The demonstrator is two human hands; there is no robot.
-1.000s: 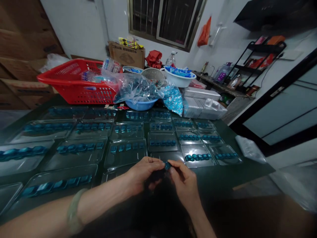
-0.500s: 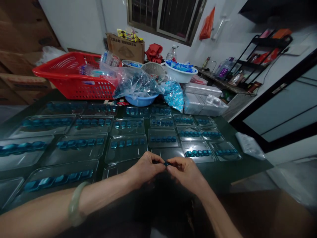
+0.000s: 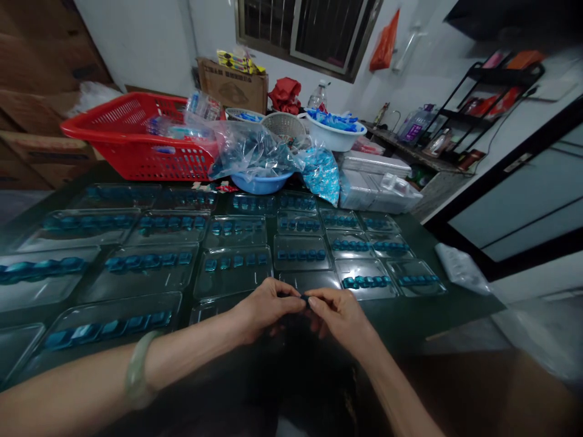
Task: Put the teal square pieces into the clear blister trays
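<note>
The light is dim and flat: the barred window [image 3: 300, 33] looks dark, and the white wall [image 3: 136, 42] is the palest area. Soft glare streaks the clear plastic trays [image 3: 232, 273] on the dark bench [image 3: 437, 309], while deep shadow lies below the left hand [image 3: 266, 311] and right hand [image 3: 341, 318]. Wide-angle distortion bends the frame's edges, which look slightly soft.

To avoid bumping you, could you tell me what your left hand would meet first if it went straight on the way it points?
Your left hand would probably meet the small blue piece at its fingertips first, then your right hand just beyond it.
</note>
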